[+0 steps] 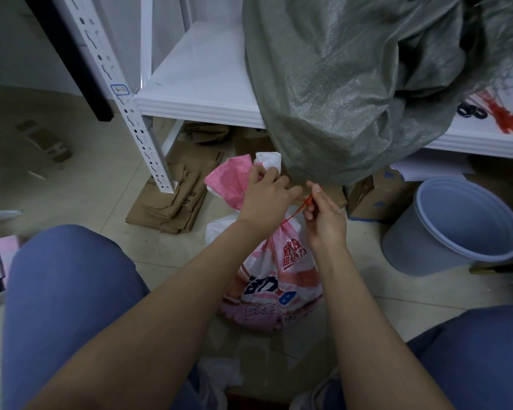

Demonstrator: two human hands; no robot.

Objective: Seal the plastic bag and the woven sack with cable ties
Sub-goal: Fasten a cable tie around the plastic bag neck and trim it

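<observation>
A pink and white plastic bag with printed lettering stands on the floor between my knees, its neck gathered. My left hand grips the bunched top of the bag. A red cable tie loops round the neck, and my right hand pinches its free end between thumb and fingers. A grey-green woven sack lies on the white shelf and hangs over its edge, just above my hands. More red cable ties lie on the shelf at the right.
A grey plastic bucket stands on the floor to the right. Flattened brown paper bags are stacked under the shelf by a white perforated post. A cardboard box sits behind the bag. Black rings lie on the shelf.
</observation>
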